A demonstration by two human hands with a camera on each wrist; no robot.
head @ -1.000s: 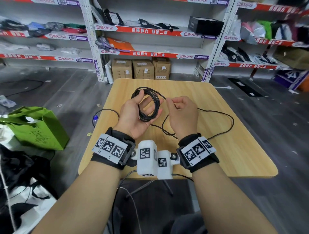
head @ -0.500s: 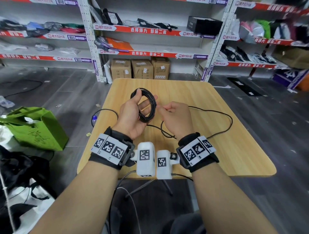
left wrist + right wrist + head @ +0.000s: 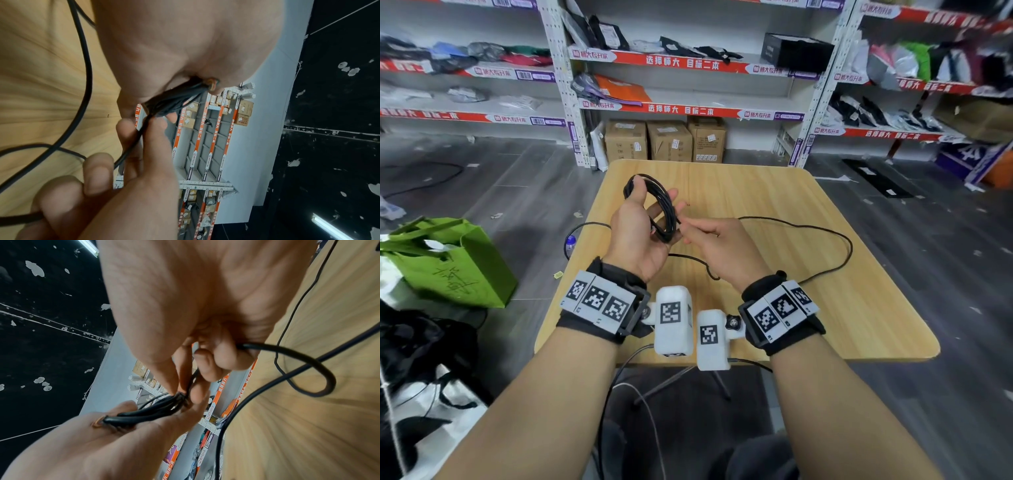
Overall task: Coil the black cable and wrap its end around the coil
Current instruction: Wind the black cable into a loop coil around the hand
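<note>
A coil of black cable stands nearly edge-on in my left hand, thumb hooked over its top and fingers behind it. My right hand pinches a single strand right at the coil's lower right side. The left wrist view shows the bundled coil leaving my palm and the right fingers on the strand. In the right wrist view the coil lies across my left palm. The loose cable runs in a wide loop over the wooden table to the right.
Another stretch of cable hangs off the table's left edge with a bluish plug. A green bag sits on the floor to the left. Cardboard boxes and stocked shelves stand behind the table.
The coil has turned from face-on to nearly edge-on in my left hand. My right hand has moved left and brought its strand up against the coil.
</note>
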